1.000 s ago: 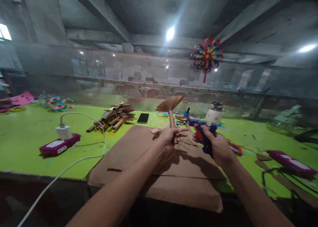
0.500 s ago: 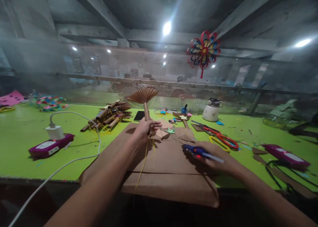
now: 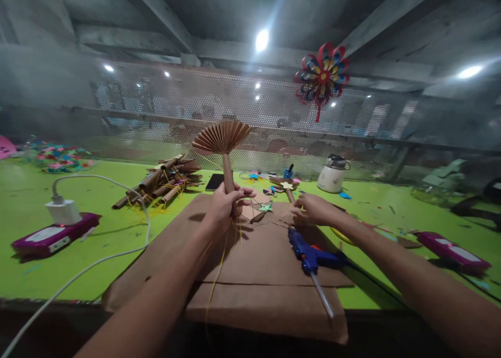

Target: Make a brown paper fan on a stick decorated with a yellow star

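My left hand (image 3: 224, 207) is wrapped round the rolled stem of a brown pleated paper fan (image 3: 224, 137), which stands upright. Yellow string (image 3: 223, 261) trails below that hand. My right hand (image 3: 312, 210) has its fingers curled down at the lower end of a brown paper stick topped with a pale star (image 3: 287, 185); whether the fingers grip it is hidden. A blue glue gun (image 3: 307, 249) lies on the brown paper sheet (image 3: 250, 264), nearer to me than my right hand. Between the hands lies a green star (image 3: 265, 207).
Rolled paper pieces (image 3: 158, 183) are piled at left, near a phone (image 3: 216, 181). A white charger (image 3: 63, 212) sits in a purple power strip (image 3: 55, 235), its cable crossing the table. At right are a bottle (image 3: 332, 175) and a second purple strip (image 3: 454, 251).
My right hand has let go of the glue gun, leaving it on the brown paper, and moved forward to the star-topped stick. My left hand still holds the fan, now slightly higher in view.
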Demonstrator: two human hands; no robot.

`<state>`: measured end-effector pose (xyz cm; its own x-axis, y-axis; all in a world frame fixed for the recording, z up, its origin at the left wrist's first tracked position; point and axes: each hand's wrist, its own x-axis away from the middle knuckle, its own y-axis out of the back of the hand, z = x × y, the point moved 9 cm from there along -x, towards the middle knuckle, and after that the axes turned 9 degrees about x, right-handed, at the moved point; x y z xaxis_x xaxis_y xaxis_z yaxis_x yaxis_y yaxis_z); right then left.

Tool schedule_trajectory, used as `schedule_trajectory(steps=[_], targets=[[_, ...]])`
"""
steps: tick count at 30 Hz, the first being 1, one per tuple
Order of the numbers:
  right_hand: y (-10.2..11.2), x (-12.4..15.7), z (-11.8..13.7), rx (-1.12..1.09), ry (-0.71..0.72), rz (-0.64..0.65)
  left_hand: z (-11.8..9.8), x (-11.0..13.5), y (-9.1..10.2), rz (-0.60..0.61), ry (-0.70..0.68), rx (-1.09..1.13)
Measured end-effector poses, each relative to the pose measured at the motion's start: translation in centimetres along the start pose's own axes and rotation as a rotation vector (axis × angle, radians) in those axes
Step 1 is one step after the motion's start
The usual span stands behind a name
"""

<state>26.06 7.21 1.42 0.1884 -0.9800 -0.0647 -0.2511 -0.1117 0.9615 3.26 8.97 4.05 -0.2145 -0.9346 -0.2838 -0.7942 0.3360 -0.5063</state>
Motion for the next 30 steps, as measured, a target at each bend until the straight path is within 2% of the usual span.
schedule_trajectory(steps=[4, 9, 12, 15, 18, 20, 23, 27, 30], targets=[[-2.7, -4.9, 0.4, 0.054, -0.074, 0.054, 1.6, 0.4, 0.3, 0.005, 0.078, -0.005], [-3.6, -6.9, -2.0, -0.025, -0.108, -0.015, 2.2, 0.4, 1.0, -0.035, 0.091, -0.022], [-2.4, -8.2, -4.7, -0.125, -0.145, -0.045, 2.1, 0.5, 0.8, -0.048, 0.101, -0.006], [0.4, -11.0, -7.5, -0.243, -0.232, -0.089, 2.1, 0.6, 0.5, -0.052, 0.105, -0.008], [3.4, -14.5, -9.5, -0.391, -0.328, -0.129, 2.9, 0.5, 0.7, -0.051, 0.153, -0.016], [4.2, -15.9, -10.4, -0.514, -0.383, -0.126, 3.8, 0.5, 1.0, -0.053, 0.193, -0.011], [2.9, -15.5, -10.8, -0.728, -0.432, -0.082, 4.7, 0.7, 1.2, -0.049, 0.229, 0.001], [-0.2, -11.7, -10.8, -0.986, -0.467, -0.062, 5.2, 1.5, 0.2, -0.017, 0.256, -0.019], [-0.9, -9.2, -11.3, -1.136, -0.495, -0.117, 5.1, 1.9, -0.8, 0.004, 0.256, -0.036]])
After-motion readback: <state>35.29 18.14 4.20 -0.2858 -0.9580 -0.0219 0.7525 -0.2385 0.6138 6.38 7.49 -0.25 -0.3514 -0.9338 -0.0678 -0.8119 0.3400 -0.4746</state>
